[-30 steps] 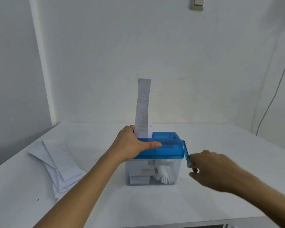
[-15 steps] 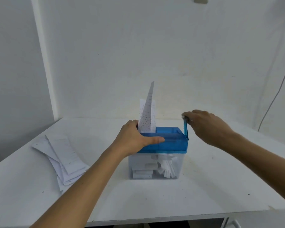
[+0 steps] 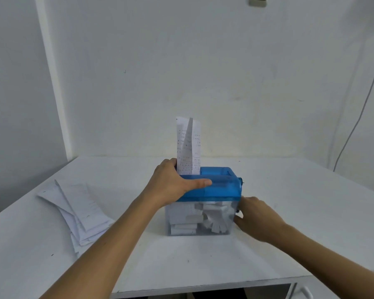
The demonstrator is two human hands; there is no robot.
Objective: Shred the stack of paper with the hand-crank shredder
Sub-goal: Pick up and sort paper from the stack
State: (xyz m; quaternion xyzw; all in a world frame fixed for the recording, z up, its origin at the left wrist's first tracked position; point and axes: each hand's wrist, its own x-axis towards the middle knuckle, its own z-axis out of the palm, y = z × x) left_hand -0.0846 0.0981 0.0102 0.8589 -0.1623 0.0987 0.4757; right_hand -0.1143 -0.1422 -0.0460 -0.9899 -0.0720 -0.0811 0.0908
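Note:
The hand-crank shredder [image 3: 221, 186] has a blue top over a clear bin [image 3: 181, 214] holding white shreds, and stands mid-table. A printed paper strip [image 3: 188, 145] stands upright in its slot, with a folded sliver in front. My left hand [image 3: 173, 184] grips the blue top's left end, thumb laid along the front. My right hand [image 3: 257, 219] is low at the bin's right side, shut on the crank handle, which is mostly hidden under the fingers. The stack of paper strips [image 3: 80, 208] lies fanned on the table to the left.
The white table [image 3: 300, 212] meets a white wall at the back and has its front edge close to me. A grey cable [image 3: 358, 117] hangs down the wall at the right. A wall switch [image 3: 258, 1] sits high up.
My right hand has swung the crank from above the shredder's right end down to low beside the bin. The paper strip stands shorter than a second ago.

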